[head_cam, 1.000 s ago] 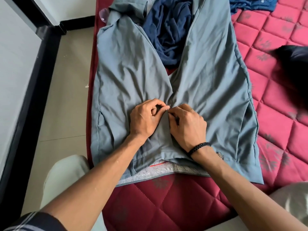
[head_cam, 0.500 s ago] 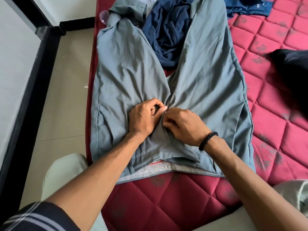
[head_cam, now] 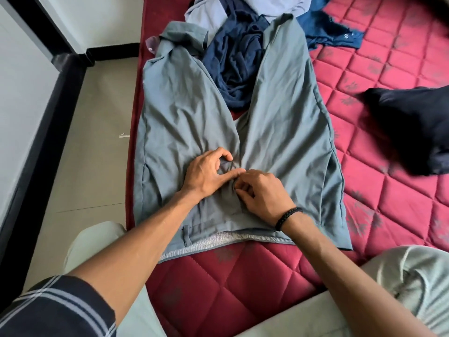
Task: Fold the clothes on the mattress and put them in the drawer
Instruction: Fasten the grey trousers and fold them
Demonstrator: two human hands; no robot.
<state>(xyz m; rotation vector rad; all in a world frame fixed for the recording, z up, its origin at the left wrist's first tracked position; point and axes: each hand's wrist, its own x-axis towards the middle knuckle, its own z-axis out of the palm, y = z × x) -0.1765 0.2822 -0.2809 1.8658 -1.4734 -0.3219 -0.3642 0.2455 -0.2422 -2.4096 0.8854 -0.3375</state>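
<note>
So the grey-blue woven trousers [head_cam: 194,113] are laid flat on the red quilted mattress [head_cam: 379,69], waistband toward the person, and the long axis runs straight away from the body, with the two legs splayed in a V up toward the far end. The fly area sits dead centre, right under both hands, so neither arm is really nearer; it's reached evenly from both sides.

The left hand [head_cam: 206,173] is curled, thumb and forefinger closed into a ring and pinching a bit of the cloth at the fly. The right hand [head_cam: 262,193] is curled too, fingertips tucked onto the same spot and touching the left thumb; whether a zip or a button is being held can't be made out. A black braided bracelet [head_cam: 288,217] is worn on that wrist.

Probably the front is being closed before any fold, so the folding itself looks not yet begun.

A crumpled navy garment [head_cam: 235,59] is bunched between the trouser legs, and a dark bundle [head_cam: 410,127] lies well apart to the right. Beige floor tiles [head_cam: 97,147] are seen on the left. No drawer is in view.
</note>
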